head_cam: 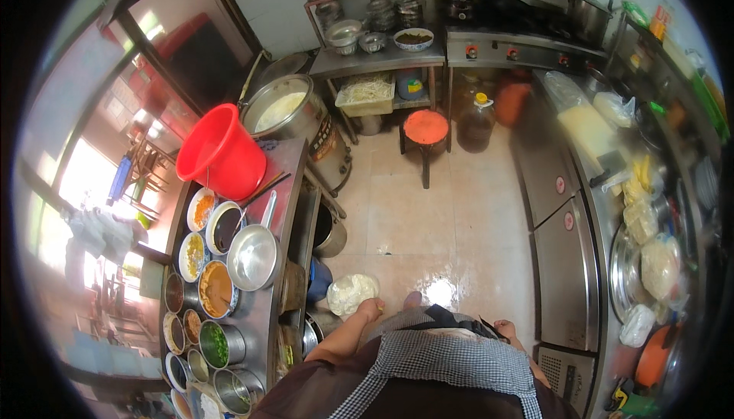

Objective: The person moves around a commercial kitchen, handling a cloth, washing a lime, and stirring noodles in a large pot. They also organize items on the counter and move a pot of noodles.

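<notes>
My left hand (371, 308), its fingers curled, is at the edge of a pale, crumpled plastic bag (352, 293) and seems to grip it; the bag's contents are unclear. Low on the right, my right hand (504, 328) hangs beside the checked apron (453, 359), with its fingers curled. Dark strips of cloth or another dark thing lie near it, and whether it holds anything cannot be told. Before me, an orange-topped stool (425, 127) stands on the tiled floor.
The left steel counter (261, 318) bears bowls of sauces and toppings, a metal pan (253, 257) and a red bucket (221, 152). Behind it stands a large steel pot (281, 106). A stove (516, 46) is at the back; a cluttered counter with steel cabinet doors (565, 270) runs along the right.
</notes>
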The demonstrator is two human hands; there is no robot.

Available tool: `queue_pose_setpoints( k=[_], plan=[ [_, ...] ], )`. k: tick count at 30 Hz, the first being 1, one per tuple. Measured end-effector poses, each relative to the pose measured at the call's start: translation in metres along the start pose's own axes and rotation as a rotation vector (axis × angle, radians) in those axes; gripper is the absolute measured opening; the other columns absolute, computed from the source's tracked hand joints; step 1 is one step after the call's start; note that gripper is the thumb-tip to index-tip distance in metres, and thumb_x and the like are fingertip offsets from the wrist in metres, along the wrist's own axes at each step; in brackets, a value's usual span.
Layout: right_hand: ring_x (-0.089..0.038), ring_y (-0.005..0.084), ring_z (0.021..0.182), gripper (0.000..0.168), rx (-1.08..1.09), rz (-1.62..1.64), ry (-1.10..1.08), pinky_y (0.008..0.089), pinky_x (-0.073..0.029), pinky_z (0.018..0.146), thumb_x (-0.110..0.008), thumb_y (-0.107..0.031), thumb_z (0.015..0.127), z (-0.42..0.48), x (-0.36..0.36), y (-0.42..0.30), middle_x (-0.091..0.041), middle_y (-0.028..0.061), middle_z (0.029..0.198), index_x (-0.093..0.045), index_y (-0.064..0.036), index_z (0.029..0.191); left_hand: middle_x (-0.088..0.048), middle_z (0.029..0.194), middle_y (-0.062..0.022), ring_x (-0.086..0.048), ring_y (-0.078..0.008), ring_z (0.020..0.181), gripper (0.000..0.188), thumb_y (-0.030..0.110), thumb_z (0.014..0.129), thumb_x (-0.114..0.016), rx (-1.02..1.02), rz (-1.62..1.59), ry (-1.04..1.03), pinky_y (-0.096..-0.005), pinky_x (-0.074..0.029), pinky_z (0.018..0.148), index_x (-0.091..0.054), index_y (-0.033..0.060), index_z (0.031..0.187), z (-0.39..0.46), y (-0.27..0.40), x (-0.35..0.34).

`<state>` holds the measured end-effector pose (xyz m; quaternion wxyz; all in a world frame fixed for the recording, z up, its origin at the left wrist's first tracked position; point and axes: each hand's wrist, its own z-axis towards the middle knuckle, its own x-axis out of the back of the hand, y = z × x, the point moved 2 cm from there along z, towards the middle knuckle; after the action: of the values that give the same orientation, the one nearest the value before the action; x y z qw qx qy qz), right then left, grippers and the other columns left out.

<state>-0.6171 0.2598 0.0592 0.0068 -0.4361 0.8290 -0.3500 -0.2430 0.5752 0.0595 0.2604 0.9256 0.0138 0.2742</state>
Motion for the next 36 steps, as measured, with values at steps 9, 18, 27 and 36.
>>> queue_pose_setpoints(
  k=[9,18,27,36],
  plan=[
    [-0.061,0.0185,0.073,0.023,0.212,0.755,-0.203,0.0321,-0.052,0.066,-0.045,-0.014,0.091,-0.066,0.019,-0.172,-0.061,0.0106,0.092,-0.052,-0.002,0.109,-0.064,0.082,-0.0113,-0.062,-0.024,0.076,0.023,0.022,0.072,-0.066,-0.043,0.09,-0.04,-0.0335,-0.048,0.069,-0.062,0.0099,0.092,0.008,0.01,0.009],
    [-0.061,0.0264,0.094,0.031,0.548,0.586,-1.011,0.0356,-0.052,0.079,-0.045,-0.001,0.088,-0.304,0.023,-0.358,-0.057,0.0201,0.11,-0.046,0.006,0.118,-0.064,0.081,-0.0098,-0.061,-0.0208,0.071,0.023,0.011,0.072,-0.065,-0.024,0.041,-0.089,-0.0314,-0.048,0.064,-0.061,0.01,0.095,0.009,0.054,0.016],
    [-0.057,0.0267,0.103,0.038,0.613,0.717,-1.547,0.0339,-0.05,0.084,-0.048,-0.009,0.089,-0.383,0.011,-0.383,-0.047,0.0209,0.124,-0.041,0.001,0.125,-0.063,0.096,-0.0125,-0.06,-0.0272,0.092,0.028,0.016,0.071,-0.068,-0.103,0.158,-0.114,-0.0339,-0.046,0.079,-0.061,0.0103,0.097,0.03,0.05,0.007],
    [-0.061,0.0205,0.09,0.032,0.736,0.731,-1.189,0.029,-0.052,0.075,-0.052,-0.003,0.086,-0.365,0.037,-0.362,-0.058,0.016,0.107,-0.05,-0.001,0.117,-0.065,0.092,-0.0114,-0.062,-0.025,0.087,0.026,0.01,0.071,-0.064,-0.128,0.351,-0.199,-0.0313,-0.048,0.077,-0.061,0.0095,0.097,0.039,0.062,0.02]
  ],
)
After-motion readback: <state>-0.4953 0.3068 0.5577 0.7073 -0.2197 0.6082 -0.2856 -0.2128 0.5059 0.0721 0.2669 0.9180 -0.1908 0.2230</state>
